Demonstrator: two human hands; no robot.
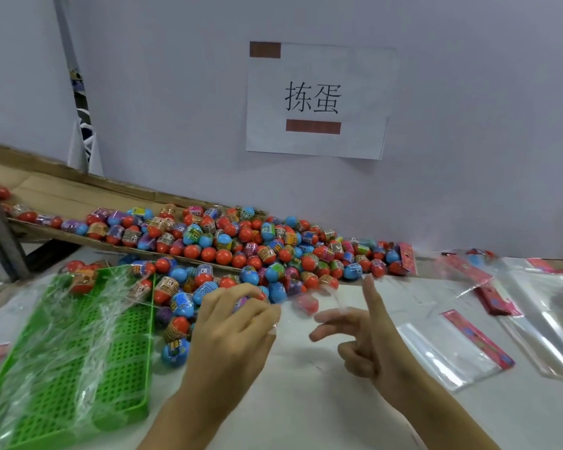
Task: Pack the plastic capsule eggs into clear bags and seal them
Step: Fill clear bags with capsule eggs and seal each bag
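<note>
A person's two bare hands work over a white table beneath a wall sign reading 拣蛋. The left hand, at the frame's centre, has its fingers curled in a closed grip round an egg at the near edge of the pile, with clear film bunched at its fingertips. The right hand, at about four o'clock from it, is in a loose, open grip: the forefinger points up, two fingers reach toward the left hand, and it holds nothing that can be made out. The heap of plastic capsule eggs, red, blue and purple, spills from a cardboard chute at ten o'clock across the table toward two o'clock. A green perforated tray at eight o'clock carries filled clear packs. Empty clear bags with red header strips lie flat at three to four o'clock, well apart from the pile
</note>
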